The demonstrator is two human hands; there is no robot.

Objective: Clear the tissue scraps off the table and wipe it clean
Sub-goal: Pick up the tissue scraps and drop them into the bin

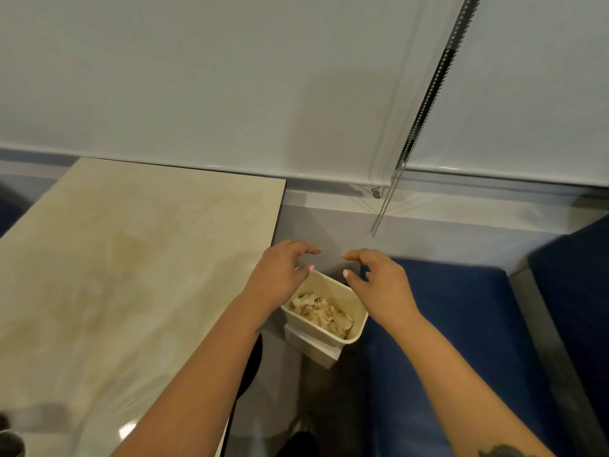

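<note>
Both hands hover loosely spread, holding nothing, the left hand [280, 275] and right hand [379, 282] above a bin [342, 336] holding tissue scraps [319, 311], between the table [131, 258] and a blue seat [461, 324].

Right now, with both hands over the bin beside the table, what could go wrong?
The small cream plastic bin sits tilted on a white block; a bump from the left hand or right hand might tip it, spilling the crumpled tissue scraps. The beige marble-pattern table may still need wiping.
</note>
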